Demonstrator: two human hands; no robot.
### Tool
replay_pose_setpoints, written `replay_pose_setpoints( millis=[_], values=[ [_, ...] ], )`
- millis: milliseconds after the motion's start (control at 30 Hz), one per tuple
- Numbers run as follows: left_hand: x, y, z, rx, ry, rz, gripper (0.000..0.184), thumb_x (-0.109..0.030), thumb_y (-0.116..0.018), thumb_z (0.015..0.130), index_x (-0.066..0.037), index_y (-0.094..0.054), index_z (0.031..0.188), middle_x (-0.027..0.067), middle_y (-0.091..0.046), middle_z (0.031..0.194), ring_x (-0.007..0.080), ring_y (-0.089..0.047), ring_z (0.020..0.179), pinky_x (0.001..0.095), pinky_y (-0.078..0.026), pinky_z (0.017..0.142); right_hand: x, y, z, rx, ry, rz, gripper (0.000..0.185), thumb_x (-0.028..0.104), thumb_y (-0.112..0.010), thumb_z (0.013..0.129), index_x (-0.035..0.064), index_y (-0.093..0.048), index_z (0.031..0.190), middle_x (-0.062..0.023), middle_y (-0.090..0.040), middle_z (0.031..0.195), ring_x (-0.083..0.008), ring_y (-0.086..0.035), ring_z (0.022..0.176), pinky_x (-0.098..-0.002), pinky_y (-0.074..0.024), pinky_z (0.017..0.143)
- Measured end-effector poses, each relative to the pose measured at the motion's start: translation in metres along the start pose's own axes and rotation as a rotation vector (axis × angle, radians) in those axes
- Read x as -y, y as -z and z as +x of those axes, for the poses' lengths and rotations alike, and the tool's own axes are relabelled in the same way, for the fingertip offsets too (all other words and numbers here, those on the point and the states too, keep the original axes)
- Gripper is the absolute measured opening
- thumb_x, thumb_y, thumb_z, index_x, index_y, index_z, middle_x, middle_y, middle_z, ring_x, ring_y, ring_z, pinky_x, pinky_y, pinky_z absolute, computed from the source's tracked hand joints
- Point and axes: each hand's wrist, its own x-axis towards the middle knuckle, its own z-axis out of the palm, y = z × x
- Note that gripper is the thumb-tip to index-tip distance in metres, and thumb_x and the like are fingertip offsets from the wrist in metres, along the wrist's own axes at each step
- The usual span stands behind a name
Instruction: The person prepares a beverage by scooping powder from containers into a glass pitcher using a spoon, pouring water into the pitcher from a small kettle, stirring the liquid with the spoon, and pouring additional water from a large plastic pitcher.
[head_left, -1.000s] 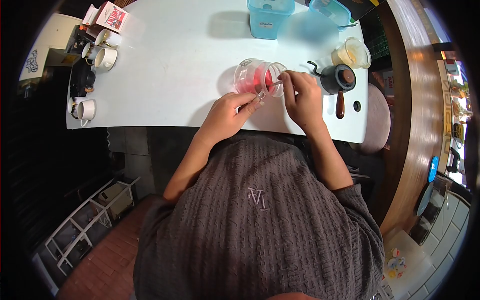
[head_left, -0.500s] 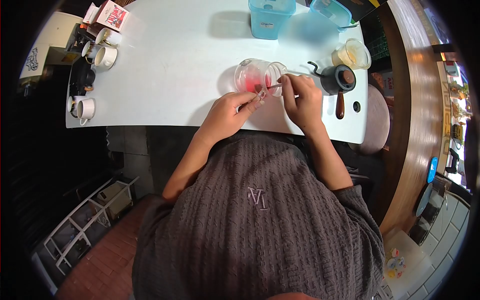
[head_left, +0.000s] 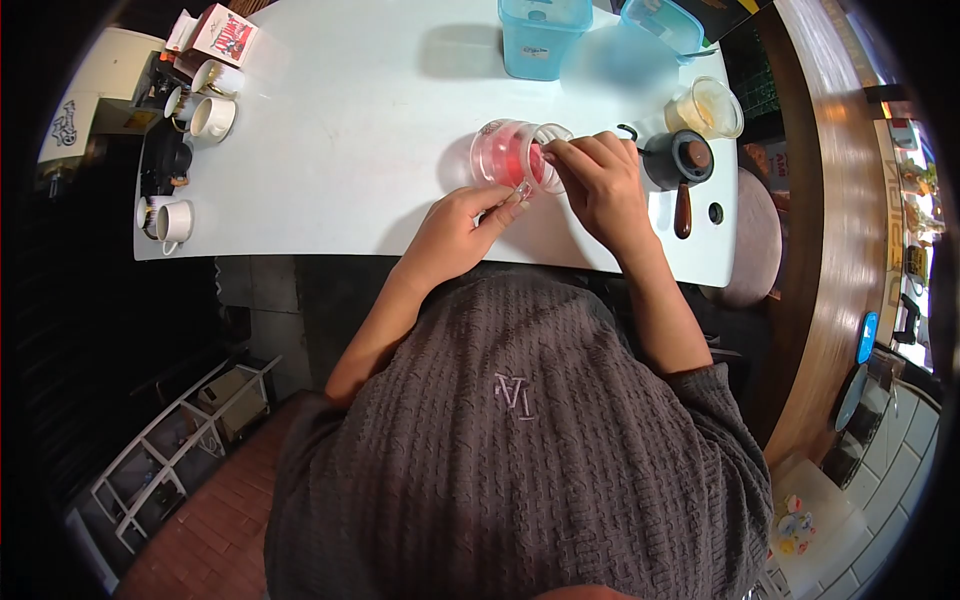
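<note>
A clear glass jug with red contents stands on the white table, its mouth tilted toward me in this view. My left hand pinches the jug's handle between thumb and fingers. Over the jug's mouth is my right hand, its fingers closed on a thin utensil that looks like a spoon; most of it is hidden by the fingers and the glass.
Right of my hands are a dark kettle with a wooden handle and a clear tub. Blue containers stand at the back. White cups and a box line the left side of the white table.
My right hand has shifted slightly left and up at the jug's mouth, covering more of the utensil. The red contents have moved about inside the jug. My left hand keeps its hold.
</note>
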Motion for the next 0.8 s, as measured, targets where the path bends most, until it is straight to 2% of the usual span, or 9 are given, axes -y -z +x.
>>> replay_pose_setpoints(
  millis=[67,133,167,267,333,400,567,633,800],
  values=[
    [0.001,0.001,-0.001,-0.002,0.012,-0.004,0.027,-0.027,-0.061,0.091,-0.002,-0.066,0.099,0.015,-0.065,0.083,0.0275,-0.06,0.072,0.0343,-0.046,0.068,0.002,-0.003,-0.003,-0.002,0.013,-0.028,0.013,0.008,-0.068,0.079,0.0088,-0.067,0.092,-0.0016,-0.061,0.071,-0.0195,-0.055,0.07,-0.0328,-0.038,0.067],
    [0.001,0.002,-0.002,0.025,0.041,0.017,0.033,-0.029,-0.06,0.093,0.001,-0.063,0.107,0.0128,-0.067,0.09,0.0152,-0.059,0.08,0.0289,-0.047,0.077,0.005,-0.005,-0.008,-0.071,-0.083,-0.018,0.007,0.009,-0.066,0.081,0.0065,-0.068,0.087,-0.0034,-0.057,0.061,-0.0213,-0.054,0.06,-0.0339,-0.0393,0.064],
    [0.002,0.002,-0.002,0.026,0.042,0.015,0.033,-0.029,-0.06,0.093,0.001,-0.063,0.107,0.0128,-0.067,0.09,0.0152,-0.059,0.08,0.0289,-0.047,0.077,0.006,-0.006,-0.011,-0.069,-0.085,-0.019,0.007,0.009,-0.066,0.081,0.0065,-0.068,0.087,-0.0034,-0.057,0.061,-0.0213,-0.054,0.06,-0.0339,-0.0393,0.064],
    [0.005,0.003,-0.002,0.077,0.072,0.002,0.034,-0.029,-0.06,0.093,0.002,-0.063,0.108,0.0126,-0.067,0.09,0.0144,-0.057,0.079,0.0285,-0.047,0.077,0.013,-0.007,-0.013,-0.008,-0.585,0.19,0.017,0.012,-0.057,0.09,0.0009,-0.07,0.087,-0.0104,-0.064,0.064,-0.0206,-0.057,0.054,-0.0313,-0.0461,0.06],
    [0.011,0.0,-0.004,-0.022,-0.004,0.01,0.028,-0.028,-0.06,0.092,-0.001,-0.063,0.101,0.0167,-0.064,0.082,0.028,-0.059,0.072,0.0343,-0.046,0.068,0.019,-0.004,-0.01,-0.032,-0.648,0.276,0.017,0.011,-0.056,0.091,0.0009,-0.069,0.088,-0.0096,-0.064,0.065,-0.0195,-0.057,0.055,-0.03,-0.0453,0.061],
    [0.015,0.003,-0.004,-0.03,0.019,-0.004,0.028,-0.028,-0.059,0.093,-0.001,-0.063,0.101,0.0142,-0.063,0.079,0.0238,-0.057,0.069,0.0323,-0.045,0.066,0.022,-0.001,-0.008,-0.058,-0.711,0.364,0.017,0.011,-0.056,0.091,0.0008,-0.069,0.089,-0.0087,-0.063,0.065,-0.0184,-0.057,0.057,-0.0287,-0.0445,0.062],
    [0.032,0.011,-0.008,0.004,0.097,-0.195,0.029,-0.029,-0.055,0.096,-0.001,-0.062,0.102,0.0026,-0.056,0.072,0.0099,-0.047,0.064,0.0252,-0.041,0.062,0.026,0.027,-0.011,-0.251,-0.067,0.105,0.006,0.003,-0.064,0.081,0.0032,-0.067,0.087,-0.0044,-0.061,0.069,-0.0189,-0.054,0.062,-0.0318,-0.0376,0.062],
    [0.037,0.014,-0.009,0.017,0.1,-0.354,0.026,-0.027,-0.052,0.098,-0.002,-0.061,0.098,-0.0033,-0.05,0.075,0.005,-0.042,0.069,0.022,-0.038,0.063,0.032,0.029,-0.017,-0.293,-0.019,0.101,0.005,0.008,-0.066,0.081,0.0044,-0.067,0.085,-0.004,-0.059,0.07,-0.0206,-0.053,0.064,-0.0321,-0.0364,0.063],
    [0.038,0.027,-0.004,0.125,0.107,-0.448,0.025,-0.025,-0.049,0.099,-0.004,-0.056,0.09,-0.0021,-0.05,0.081,0.0071,-0.045,0.075,0.0219,-0.04,0.071,0.051,0.033,-0.027,-0.424,0.081,0.016,0.016,0.021,-0.064,0.086,0.0058,-0.068,0.086,-0.0022,-0.061,0.073,-0.0172,-0.055,0.067,-0.0305,-0.0373,0.065]
  ],
)
